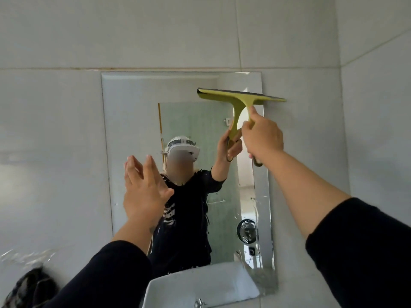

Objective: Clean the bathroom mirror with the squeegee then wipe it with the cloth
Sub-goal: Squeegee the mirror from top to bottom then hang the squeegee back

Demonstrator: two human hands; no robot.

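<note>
High on the right side of the mirror (133, 130), a yellow-green squeegee (235, 97) is held with its dark rubber blade along the top, tilted slightly down to the right. The blade's right end reaches past the mirror's right edge onto the wall tile (311, 63). Whether the blade actually touches the glass cannot be told. The right hand (262, 136) has its grip closed around the squeegee's handle, forefinger stretched up along the stem, and a dark loop hangs from the handle's end below the hand. The left hand (144, 190) is raised before the lower left of the mirror, its grip wide open, fingers spread, holding nothing. Both arms wear dark sleeves.

Streaks and droplets of water show on the lower right of the glass. The reflection shows the person in a dark top with pale lettering too blurred to read, and a small black fan (246, 233). Below the mirror is a white sink (200, 285), and a dark bundle (29, 287) lies at the lower left. No brand or label is legible anywhere.
</note>
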